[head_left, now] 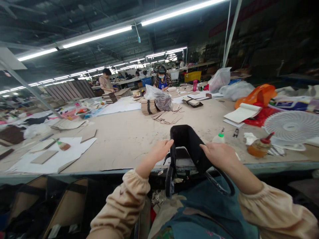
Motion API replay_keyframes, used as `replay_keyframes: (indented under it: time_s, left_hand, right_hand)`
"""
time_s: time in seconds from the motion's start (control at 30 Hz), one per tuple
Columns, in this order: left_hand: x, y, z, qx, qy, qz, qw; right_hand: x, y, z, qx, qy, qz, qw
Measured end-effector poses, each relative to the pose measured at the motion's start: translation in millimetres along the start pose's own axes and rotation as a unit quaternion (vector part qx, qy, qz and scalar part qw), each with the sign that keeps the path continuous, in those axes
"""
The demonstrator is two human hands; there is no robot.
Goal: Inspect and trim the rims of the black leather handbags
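At the near edge of the table (117,142), a black bag (194,142) gapes open, its rim pinched on one side by the left hand (159,150), opposite by the right hand (220,154).

You have an unfinished-looking black bag-like piece (191,144) tilted over the tabletop's (112,146) near edge, its mouth spread wide between your fingers (169,142). Its walls look dark and plain, its far end squared off; below, you see curved black loops (169,182), one hanging at each side.
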State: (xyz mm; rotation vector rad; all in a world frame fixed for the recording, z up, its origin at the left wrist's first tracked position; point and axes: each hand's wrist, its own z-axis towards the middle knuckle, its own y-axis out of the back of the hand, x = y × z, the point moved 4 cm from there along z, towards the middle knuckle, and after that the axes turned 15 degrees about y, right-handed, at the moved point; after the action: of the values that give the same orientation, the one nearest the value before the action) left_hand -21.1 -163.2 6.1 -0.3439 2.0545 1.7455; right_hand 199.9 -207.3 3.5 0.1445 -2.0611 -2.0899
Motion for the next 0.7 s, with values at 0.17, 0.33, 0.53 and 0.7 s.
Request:
replay_keyframes:
  time_s: [0.17,0.33,0.53,0.7]
  left_hand:
    - [36.3,-38.5,-67.7,0.053,-0.047,-0.183,0.981]
    - [68.0,-76.4,-102.6,0.002,0.012,-0.235,0.972]
    - [49.2,-111.9,-119.9,0.014,0.037,-0.227,0.973]
    - [35.1,-132.6,-112.2,0.120,0.105,-0.345,0.925]
  right_hand:
    - [-5.1,-8.5,-11.8,-0.007,0.018,0.052,0.998]
    - [-9.1,-20.2,-30.8,-0.039,0.013,0.062,0.997]
    - [-15.8,-19.0,-26.8,-0.048,-0.014,0.066,0.997]
    - [-6.2,-25.6,-26.8,-0.076,0.087,0.274,0.955]
